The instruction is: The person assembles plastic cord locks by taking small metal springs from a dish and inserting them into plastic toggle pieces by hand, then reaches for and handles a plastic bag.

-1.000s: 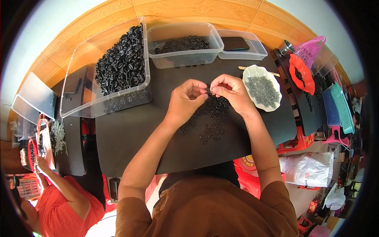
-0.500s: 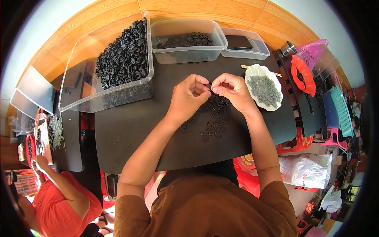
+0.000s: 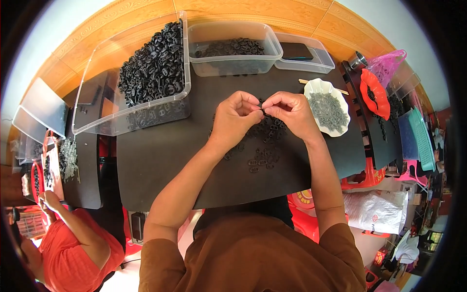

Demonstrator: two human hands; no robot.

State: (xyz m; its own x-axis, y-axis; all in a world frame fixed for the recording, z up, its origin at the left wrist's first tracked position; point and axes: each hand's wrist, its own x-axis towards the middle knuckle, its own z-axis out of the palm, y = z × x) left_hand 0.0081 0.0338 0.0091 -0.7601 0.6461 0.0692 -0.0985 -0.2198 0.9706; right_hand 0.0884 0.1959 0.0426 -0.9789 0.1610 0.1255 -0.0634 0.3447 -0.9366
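Small black part [image 3: 261, 106], at the centre of the frame, is pinched between the fingertips of both hands, pressed together around it from either side. The left hand [image 3: 235, 118] closes in from the left, the right hand [image 3: 290, 113] from the right; neither is nearer. Its long axis cannot be told. Just below the grip a scatter of black loose parts [image 3: 262, 143] lies on the dark bench [image 3: 160, 155]. To the right stands a white dish [image 3: 327, 107] of grey pieces; at upper left, a clear bin [image 3: 141, 73] heaped with black parts.
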